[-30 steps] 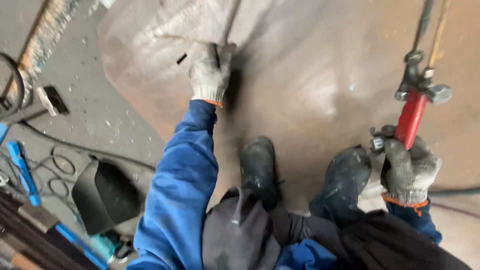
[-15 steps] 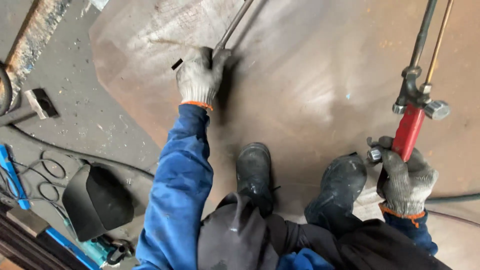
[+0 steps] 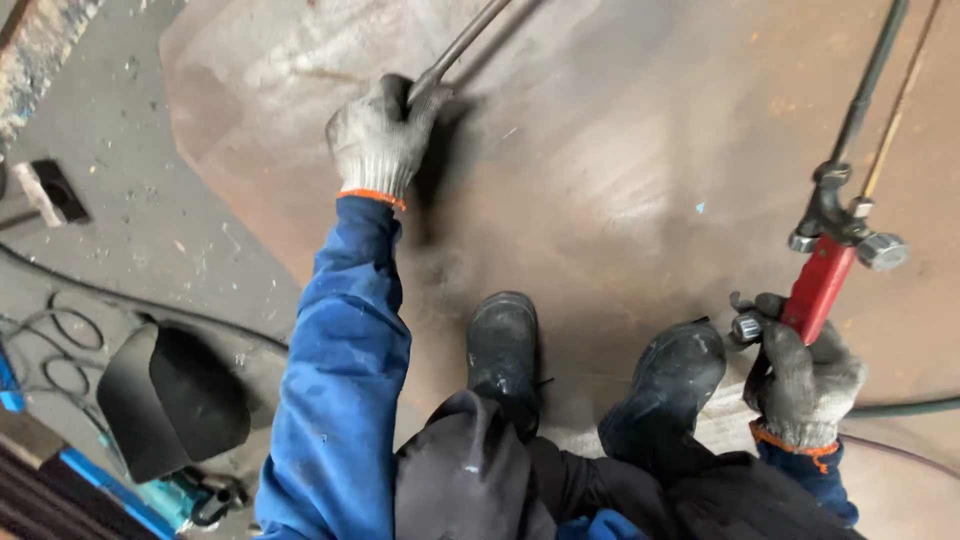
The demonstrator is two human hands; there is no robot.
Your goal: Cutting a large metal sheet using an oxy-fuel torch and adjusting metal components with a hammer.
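Rusty steel plate (image 3: 620, 150) underfoot; left hand (image 3: 378, 140) fisted round a metal rod (image 3: 470, 35) at far left, right hand (image 3: 805, 375) clenching the red-handled cutting torch (image 3: 822, 285) upright, near right, tip kept clear of boots (image 3: 505, 350).

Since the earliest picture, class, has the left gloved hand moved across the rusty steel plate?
Cannot tell: the left gloved hand holds the thin metal rod at much the same spot near the rusty steel plate's edge.
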